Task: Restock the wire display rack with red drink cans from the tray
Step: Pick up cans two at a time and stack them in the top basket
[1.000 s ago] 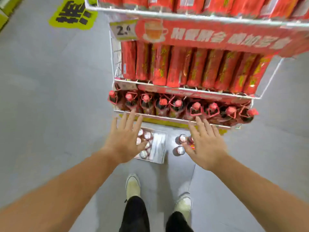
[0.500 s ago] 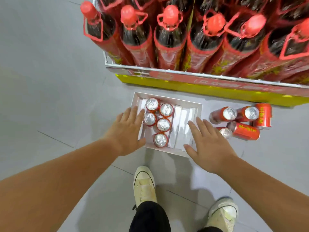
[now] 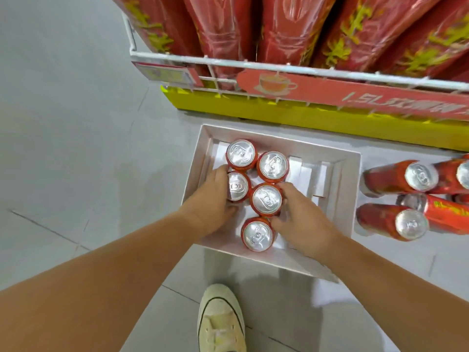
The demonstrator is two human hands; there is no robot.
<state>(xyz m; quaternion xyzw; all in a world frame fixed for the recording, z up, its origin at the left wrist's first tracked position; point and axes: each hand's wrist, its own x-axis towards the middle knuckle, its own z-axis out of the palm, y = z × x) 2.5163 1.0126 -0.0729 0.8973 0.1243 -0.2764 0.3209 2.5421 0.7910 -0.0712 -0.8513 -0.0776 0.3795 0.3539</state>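
A white tray (image 3: 337,189) lies on the floor in front of the wire display rack (image 3: 228,63). Several red drink cans stand upright in its left half. My left hand (image 3: 208,204) wraps around the left-middle can (image 3: 237,186). My right hand (image 3: 302,224) grips the centre can (image 3: 267,199) from the right, its fingertips hidden behind the can. Another can (image 3: 256,235) stands nearest me between both hands, and two more cans (image 3: 256,158) stand behind.
The rack's lowest shelf holds large red bottles (image 3: 284,29) above a yellow base (image 3: 304,118). Loose red cans (image 3: 406,199) lie and stand on the grey floor right of the tray. My shoe (image 3: 220,318) is just below the tray.
My view has dropped closer to the tray. Both hands have gone from hovering open above it to down among the cans, each closing around one.
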